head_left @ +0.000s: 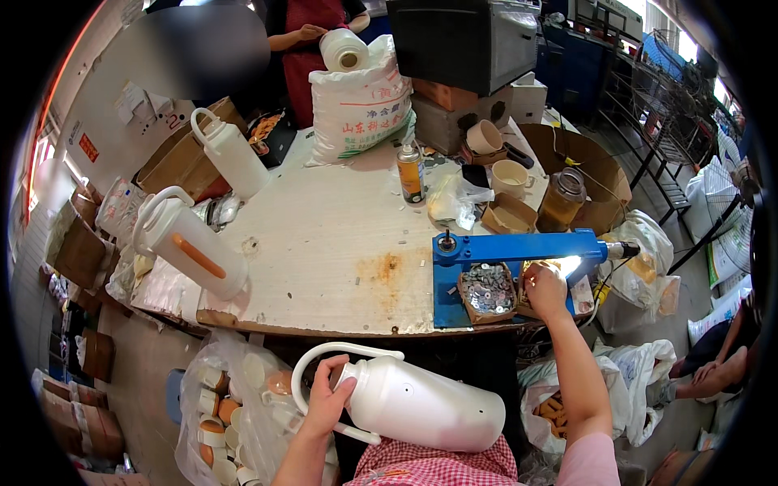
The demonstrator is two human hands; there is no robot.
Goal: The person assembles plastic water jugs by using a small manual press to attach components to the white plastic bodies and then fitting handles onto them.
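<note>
My left hand (328,396) is wrapped round the neck of a white vacuum jug (429,405), which lies on its side across my lap with its neck to the left. A curved white handle (344,350) arches over that hand. My right hand (544,288) reaches into a small parts box (525,310) under the arm of a blue bench fixture (519,247). Its fingers are bent together, and whatever they hold is hidden. Just left of it, a cardboard box (488,292) is full of small metal washers.
Two upright white jugs (198,253) (232,154) stand on the table's left. A spray can (411,174), a cup (510,176) and a jar (562,198) stand farther back. Bags of lids (231,413) and orange parts (553,417) flank my lap. A co-worker (312,49) stands across the table.
</note>
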